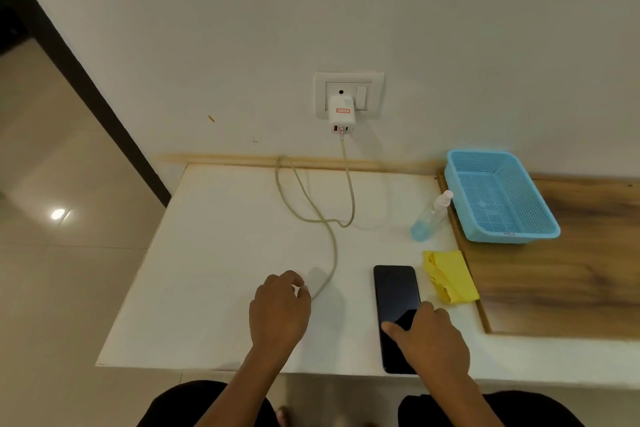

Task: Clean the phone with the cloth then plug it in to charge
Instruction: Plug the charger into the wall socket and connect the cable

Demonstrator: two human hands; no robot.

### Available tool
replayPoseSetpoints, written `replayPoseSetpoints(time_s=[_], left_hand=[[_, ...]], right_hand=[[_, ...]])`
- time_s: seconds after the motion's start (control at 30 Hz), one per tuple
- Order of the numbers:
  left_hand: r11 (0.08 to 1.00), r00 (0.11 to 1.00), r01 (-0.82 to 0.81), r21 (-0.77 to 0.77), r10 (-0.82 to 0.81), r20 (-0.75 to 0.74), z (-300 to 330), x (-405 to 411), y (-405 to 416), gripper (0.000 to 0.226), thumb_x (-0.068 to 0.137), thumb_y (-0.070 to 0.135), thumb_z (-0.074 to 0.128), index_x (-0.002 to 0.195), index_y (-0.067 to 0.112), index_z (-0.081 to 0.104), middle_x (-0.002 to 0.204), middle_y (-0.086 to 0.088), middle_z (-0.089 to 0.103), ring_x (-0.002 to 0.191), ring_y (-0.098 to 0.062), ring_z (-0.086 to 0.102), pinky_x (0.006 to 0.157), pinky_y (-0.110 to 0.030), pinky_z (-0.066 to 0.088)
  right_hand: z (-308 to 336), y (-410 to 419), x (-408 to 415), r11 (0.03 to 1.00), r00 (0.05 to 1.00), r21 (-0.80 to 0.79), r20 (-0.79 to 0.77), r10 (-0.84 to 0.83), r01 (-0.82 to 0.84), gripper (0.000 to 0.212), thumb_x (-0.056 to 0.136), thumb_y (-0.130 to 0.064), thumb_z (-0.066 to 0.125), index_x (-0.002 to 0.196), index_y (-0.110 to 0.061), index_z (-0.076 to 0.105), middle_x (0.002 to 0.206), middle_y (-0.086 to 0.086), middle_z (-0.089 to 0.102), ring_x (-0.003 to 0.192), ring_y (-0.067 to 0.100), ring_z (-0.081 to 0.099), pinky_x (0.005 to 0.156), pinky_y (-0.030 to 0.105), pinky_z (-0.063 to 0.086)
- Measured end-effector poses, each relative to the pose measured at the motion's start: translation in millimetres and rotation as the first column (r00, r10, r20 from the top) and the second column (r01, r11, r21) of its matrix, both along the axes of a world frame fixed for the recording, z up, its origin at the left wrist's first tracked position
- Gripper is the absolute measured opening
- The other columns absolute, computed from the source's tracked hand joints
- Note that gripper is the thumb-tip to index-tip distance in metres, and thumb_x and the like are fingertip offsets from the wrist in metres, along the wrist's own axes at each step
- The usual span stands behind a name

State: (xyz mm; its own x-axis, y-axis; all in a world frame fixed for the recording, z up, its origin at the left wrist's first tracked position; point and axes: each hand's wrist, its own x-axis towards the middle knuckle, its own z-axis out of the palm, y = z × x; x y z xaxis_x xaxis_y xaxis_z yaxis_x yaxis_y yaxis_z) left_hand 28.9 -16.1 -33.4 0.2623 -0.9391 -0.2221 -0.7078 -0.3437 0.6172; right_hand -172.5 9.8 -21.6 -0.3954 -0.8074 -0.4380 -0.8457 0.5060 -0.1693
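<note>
Left hand (278, 312) fingers (300, 282) curled in over the loose end of the charging cable (333, 246), looks like pinching the plug tip, though the tip itself is hidden under the fingertips so can't swear to it. Right hand (433, 340) resting on the lower half of the phone (394, 291), thumb stretched out flat across the dark glass, other fingers draped toward the right edge and only loosely bent, more pressing than gripping. Phone lying flat, screen side apparently up, on the white worktop (214, 288), bottom end right at the near edge. Yellow cloth (450, 276) crumpled just beside the phone's upper right, not in either hand, so wiping looks done or skipped, can't tell which; going by the hands, probably the plug-in step now. Handling guess: phone stiff, slick, glassy and breakable, and parked close to the drop-off, so best taken by the two long edges rather than the face, or pinned flat while the plug goes in at the short near end. Cable limp and light, best held right behind the connector so it doesn't flop. Further out: cable looping back to a white charger (341, 114) in the wall socket (349, 94), a small clear spray bottle (431, 217) near the cloth, a blue mesh basket (450, 177) on the wooden board (571, 288) to the right.
</note>
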Motion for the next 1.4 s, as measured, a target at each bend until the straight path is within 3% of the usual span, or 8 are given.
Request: replayPoseSetpoints(time_s=[0.27,0.5,0.8,0.93,1.07,1.17,1.27,1.4], left_hand=[[1.0,0.991,0.017,0.006,-0.016,-0.132,0.4,-14.9,7.9,0.011,0.091,0.023,0.054,0.092,0.027,0.064,0.09,0.008,0.061,0.077,-0.006,0.057,0.064,-0.016,0.039],[0.983,0.914,0.111,0.147,-0.043,-0.404,2.2,-33.3,5.5,0.017,0.094,0.03,0.051,0.084,0.021,0.063,0.085,0.007,0.067,0.079,-0.007,0.063,0.068,-0.015,0.047],[0.887,0.262,0.083,0.454,0.42,-0.869,11.9,-30.3,1.3,0.061,0.096,0.058,0.03,0.108,0.017,0.073,0.11,-0.014,0.073,0.101,-0.03,0.07,0.081,-0.043,0.058],[0.885,0.072,0.065,0.461,0.456,-0.887,13.0,-15.9,-2.2,0.06,0.095,0.057,0.036,0.108,0.013,0.074,0.114,-0.021,0.07,0.102,-0.035,0.069,0.072,-0.042,0.06],[0.922,0.001,0.023,0.387,0.387,-0.922,17.0,4.2,-8.6,0.053,0.095,0.053,0.039,0.111,0.014,0.072,0.109,-0.021,0.072,0.094,-0.036,0.072,0.066,-0.041,0.06],[0.953,-0.103,0.072,0.293,0.299,-0.949,25.1,18.7,-16.1,0.056,0.095,0.055,0.035,0.117,0.017,0.07,0.118,-0.023,0.068,0.1,-0.035,0.069,0.075,-0.044,0.058],[0.967,-0.204,0.128,0.222,0.244,-0.948,30.8,25.4,-21.1,0.06,0.095,0.056,0.03,0.124,0.016,0.065,0.129,-0.021,0.062,0.116,-0.035,0.061,0.09,-0.046,0.054],[0.969,-0.266,0.169,0.18,0.221,-0.938,34.4,24.8,-23.3,0.06,0.097,0.054,0.032,0.132,0.013,0.058,0.137,-0.021,0.055,0.122,-0.036,0.056,0.094,-0.049,0.05]], right_hand=[[-5.9,-1.8,-2.6,0.989,0.984,0.037,0.097,-0.149,0.146,0.08,0.068,-0.049,0.076,0.123,-0.01,0.032,0.116,0.013,0.053,0.105,0.031,0.058,0.078,0.037,0.049],[-15.9,0.1,-12.4,0.949,0.829,-0.053,0.503,-0.243,0.31,0.019,0.093,-0.025,0.054,0.082,-0.009,0.053,0.082,0.006,0.056,0.071,0.019,0.05,0.064,0.031,0.038],[25.3,-10.3,18.6,0.96,0.394,0.031,0.908,-0.143,0.277,0.017,0.094,-0.024,0.052,0.098,-0.015,0.067,0.095,0.005,0.073,0.089,0.021,0.07,0.076,0.034,0.058],[30.3,-19.5,41.1,0.959,0.381,-0.04,0.922,-0.073,0.281,0.034,0.096,-0.036,0.045,0.091,-0.014,0.07,0.088,0.004,0.075,0.082,0.018,0.072,0.073,0.032,0.06],[11.6,-24.9,55.3,0.896,0.533,-0.118,0.834,-0.145,0.429,0.038,0.097,-0.033,0.04,0.077,-0.014,0.066,0.07,0.003,0.071,0.068,0.022,0.068,0.059,0.023,0.053],[-15.7,-14.2,72.7,0.92,0.831,-0.389,0.524,0.186,0.04,0.014,0.093,-0.025,0.051,0.091,-0.02,0.063,0.092,-0.001,0.066,0.087,0.016,0.063,0.073,0.017,0.047],[-30.3,-5.3,92.9,0.808,0.791,-0.466,0.306,0.53,-0.362,0.024,0.087,-0.03,0.06,0.108,-0.019,0.063,0.109,-0.002,0.063,0.103,0.017,0.057,0.095,0.033,0.048],[-39.3,-1.7,106.1,0.435,0.535,-0.455,-0.115,0.837,-0.777,0.014,0.068,-0.019,0.077,0.081,-0.019,0.072,0.088,0.003,0.072,0.093,0.026,0.065,0.088,0.051,0.048]])
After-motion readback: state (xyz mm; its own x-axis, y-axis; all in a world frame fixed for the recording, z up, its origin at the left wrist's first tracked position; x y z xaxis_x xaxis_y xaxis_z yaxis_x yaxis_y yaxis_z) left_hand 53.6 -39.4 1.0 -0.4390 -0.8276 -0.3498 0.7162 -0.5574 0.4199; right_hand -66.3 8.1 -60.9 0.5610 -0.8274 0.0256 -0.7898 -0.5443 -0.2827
